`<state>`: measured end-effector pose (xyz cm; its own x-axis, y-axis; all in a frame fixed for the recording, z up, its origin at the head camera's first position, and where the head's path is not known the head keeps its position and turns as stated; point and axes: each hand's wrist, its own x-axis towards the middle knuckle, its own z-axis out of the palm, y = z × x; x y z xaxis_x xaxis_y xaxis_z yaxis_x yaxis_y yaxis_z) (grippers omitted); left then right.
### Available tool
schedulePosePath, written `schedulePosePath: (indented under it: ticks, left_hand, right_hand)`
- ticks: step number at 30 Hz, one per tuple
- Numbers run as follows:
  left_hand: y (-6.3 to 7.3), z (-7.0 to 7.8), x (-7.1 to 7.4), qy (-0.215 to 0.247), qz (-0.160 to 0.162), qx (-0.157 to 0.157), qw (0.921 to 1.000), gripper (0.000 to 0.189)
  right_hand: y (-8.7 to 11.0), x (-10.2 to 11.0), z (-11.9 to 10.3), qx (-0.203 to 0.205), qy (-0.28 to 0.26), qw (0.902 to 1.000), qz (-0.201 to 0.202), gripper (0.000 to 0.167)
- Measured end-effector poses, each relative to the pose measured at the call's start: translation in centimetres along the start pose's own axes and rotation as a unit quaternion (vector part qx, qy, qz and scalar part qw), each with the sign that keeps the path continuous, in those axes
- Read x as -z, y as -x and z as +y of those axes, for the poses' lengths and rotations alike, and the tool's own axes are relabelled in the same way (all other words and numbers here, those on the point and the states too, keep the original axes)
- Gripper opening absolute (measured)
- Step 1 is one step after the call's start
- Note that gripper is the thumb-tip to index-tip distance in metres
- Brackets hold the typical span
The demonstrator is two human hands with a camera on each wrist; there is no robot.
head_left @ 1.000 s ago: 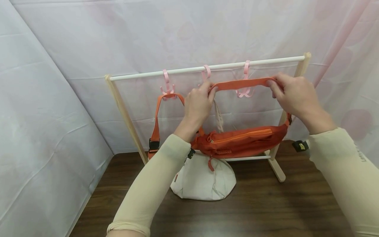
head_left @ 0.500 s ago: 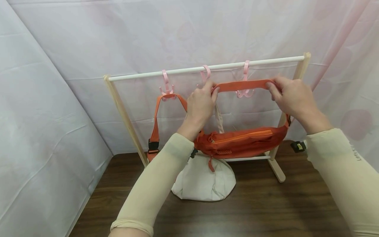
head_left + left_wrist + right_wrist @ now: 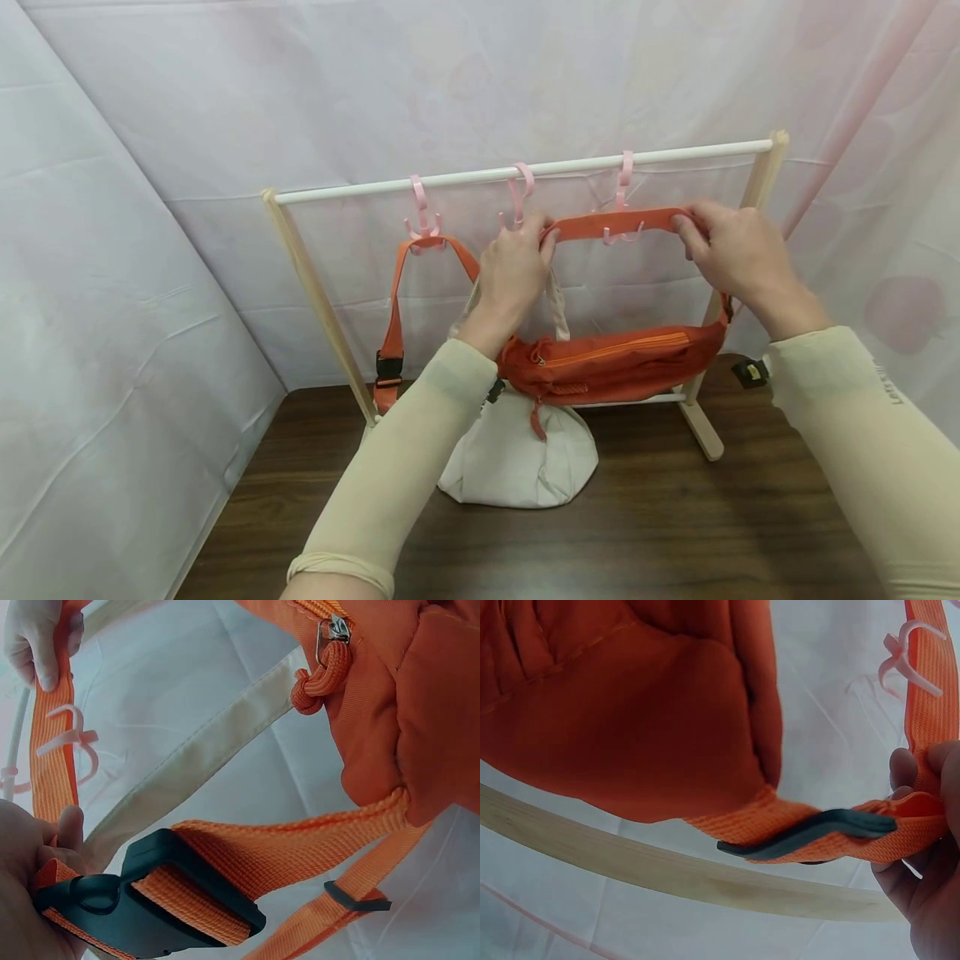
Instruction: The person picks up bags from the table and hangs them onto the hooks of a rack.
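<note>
In the head view, an orange waist bag [image 3: 611,358] hangs below its raised strap [image 3: 600,223]. My left hand [image 3: 517,267] pinches that strap at its left end, and my right hand [image 3: 738,250] pinches it at the right end. Between the hands the strap crosses the right pink hook [image 3: 624,179], whose lower prongs show against the orange webbing. Whether the strap rests on them, I cannot tell. A black buckle [image 3: 150,900] lies beside my left hand in the left wrist view. A black strap slider [image 3: 810,831] sits near my right hand in the right wrist view.
A white rail [image 3: 337,192] on a wooden stand bears more pink hooks. From the left hook [image 3: 422,204] hangs another orange strap [image 3: 396,308] with a black buckle. A cream bag [image 3: 521,458] hangs low behind my left forearm, over the brown table [image 3: 645,533]. Pale curtains surround the stand.
Both hands have lowered the strap slightly, the left also shifting right and the right shifting left. The strap now covers the middle of the right hook, with prong tips visible against it.
</note>
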<state>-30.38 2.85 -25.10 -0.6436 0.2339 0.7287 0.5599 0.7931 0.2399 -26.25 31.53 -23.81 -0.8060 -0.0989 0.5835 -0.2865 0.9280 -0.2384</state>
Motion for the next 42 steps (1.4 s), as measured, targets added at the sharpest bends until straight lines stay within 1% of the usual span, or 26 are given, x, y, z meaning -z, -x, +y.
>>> schedulePosePath:
  ticks: [4,9,16,20,26,34,42]
  left_hand:
    - [0.1,-0.1,-0.2,-0.003,-0.002,0.006,1.0000,0.022]
    - [0.3,-0.2,-0.5,-0.005,-0.002,0.005,1.0000,0.021]
    - [0.5,-0.4,-0.8,-0.012,0.007,-0.010,0.9999,0.017]
    - [0.8,-0.4,-0.9,-0.012,0.006,-0.017,0.9998,0.017]
    - [1.3,-0.3,-1.1,-0.011,0.000,-0.008,0.9999,0.017]
    - [1.7,-0.3,-1.7,-0.006,-0.004,0.006,1.0000,0.018]
    - [2.2,-0.3,-2.2,-0.011,-0.018,0.018,0.9996,0.018]
  right_hand:
    - [0.0,-0.4,0.2,0.001,0.000,1.0000,0.000,0.031]
    - [0.0,-0.7,0.4,0.005,0.002,1.0000,0.005,0.032]
    - [0.3,-1.0,0.5,-0.009,-0.011,0.9997,-0.019,0.032]
    - [0.7,-1.3,0.7,-0.007,-0.016,0.9996,-0.020,0.029]
    - [0.9,-1.7,0.9,0.003,-0.019,0.9998,-0.008,0.025]
    - [1.1,-2.2,0.9,0.000,-0.024,0.9996,-0.015,0.026]
    - [1.4,-2.5,0.7,-0.004,-0.020,0.9996,-0.020,0.025]
